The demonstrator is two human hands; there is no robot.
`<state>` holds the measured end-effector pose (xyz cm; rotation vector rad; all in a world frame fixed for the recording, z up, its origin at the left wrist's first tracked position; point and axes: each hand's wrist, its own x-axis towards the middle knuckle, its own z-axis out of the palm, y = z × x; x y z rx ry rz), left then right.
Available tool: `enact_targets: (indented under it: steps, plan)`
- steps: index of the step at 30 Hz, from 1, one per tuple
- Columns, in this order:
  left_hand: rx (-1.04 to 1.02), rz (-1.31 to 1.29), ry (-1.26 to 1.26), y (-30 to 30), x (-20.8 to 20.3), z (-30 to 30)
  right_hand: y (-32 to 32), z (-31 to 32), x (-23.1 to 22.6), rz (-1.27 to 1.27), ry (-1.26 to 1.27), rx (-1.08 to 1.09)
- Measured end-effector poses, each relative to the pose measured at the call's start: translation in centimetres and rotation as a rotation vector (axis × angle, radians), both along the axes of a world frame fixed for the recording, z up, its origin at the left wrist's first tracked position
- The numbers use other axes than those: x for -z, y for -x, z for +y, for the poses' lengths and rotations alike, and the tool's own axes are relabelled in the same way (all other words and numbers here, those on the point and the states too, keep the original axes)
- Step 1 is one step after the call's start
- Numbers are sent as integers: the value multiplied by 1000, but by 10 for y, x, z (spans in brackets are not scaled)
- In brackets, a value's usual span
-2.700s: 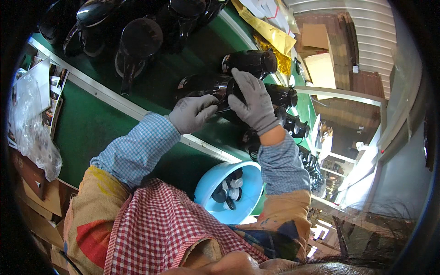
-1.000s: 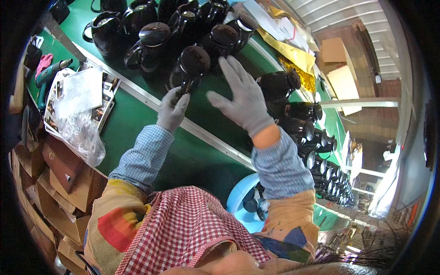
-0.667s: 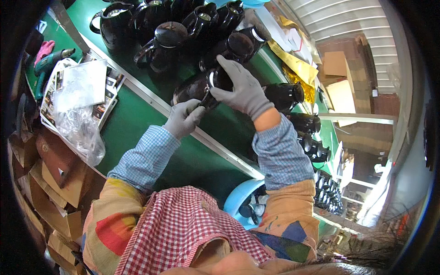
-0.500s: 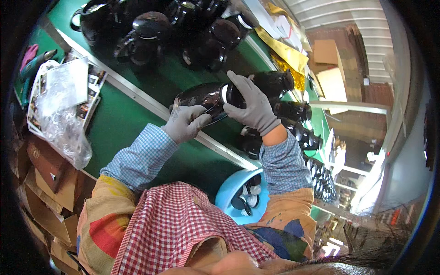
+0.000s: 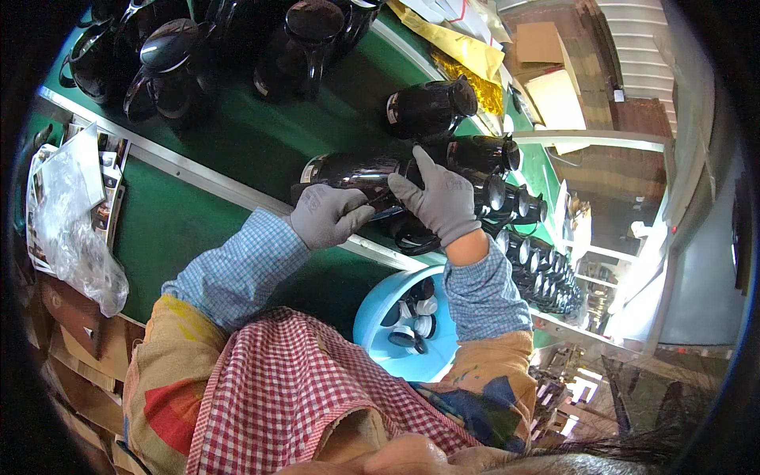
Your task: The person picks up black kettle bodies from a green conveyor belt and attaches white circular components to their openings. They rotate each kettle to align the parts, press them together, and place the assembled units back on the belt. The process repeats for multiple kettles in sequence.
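A glossy black jug [image 5: 352, 169] lies on its side between my grey-gloved hands, over the green work surface. My left hand [image 5: 326, 217] is closed at the near side of the jug, fingers curled by its handle, which is mostly hidden. My right hand [image 5: 440, 198] is wrapped round the jug's top end at the right, index finger and thumb spread across it. The dark top under that palm is largely covered. Just beyond my right hand, another black jug [image 5: 427, 108] lies on its side.
Several black jugs [image 5: 170, 67] stand at the far left. More lie in a row [image 5: 546, 269] running off right. A light blue tub [image 5: 372, 305] holding black and white caps is below my right arm. Papers under clear plastic [image 5: 75, 229] lie left. A metal rail [image 5: 190, 170] crosses the surface.
The view has shifted, so the surroundings sit further left. The white ring at the held jug's top no longer shows. My right hand has turned and come slightly lower.
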<state>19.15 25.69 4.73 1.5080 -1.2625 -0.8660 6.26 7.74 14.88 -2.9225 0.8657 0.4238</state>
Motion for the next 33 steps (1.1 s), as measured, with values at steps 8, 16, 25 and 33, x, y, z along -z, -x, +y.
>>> enact_targets:
  steps: [8,16,25,33]
  plan:
    - [-86,80,26,8,1,0,22,-6,-11,-385,-340,14]
    - [-123,22,79,13,6,1,23,-15,-12,-168,-97,131]
    - [-133,52,86,10,3,5,-2,-3,-36,68,-215,154]
    - [-90,-10,97,14,6,5,13,-3,-4,-240,-259,-236]
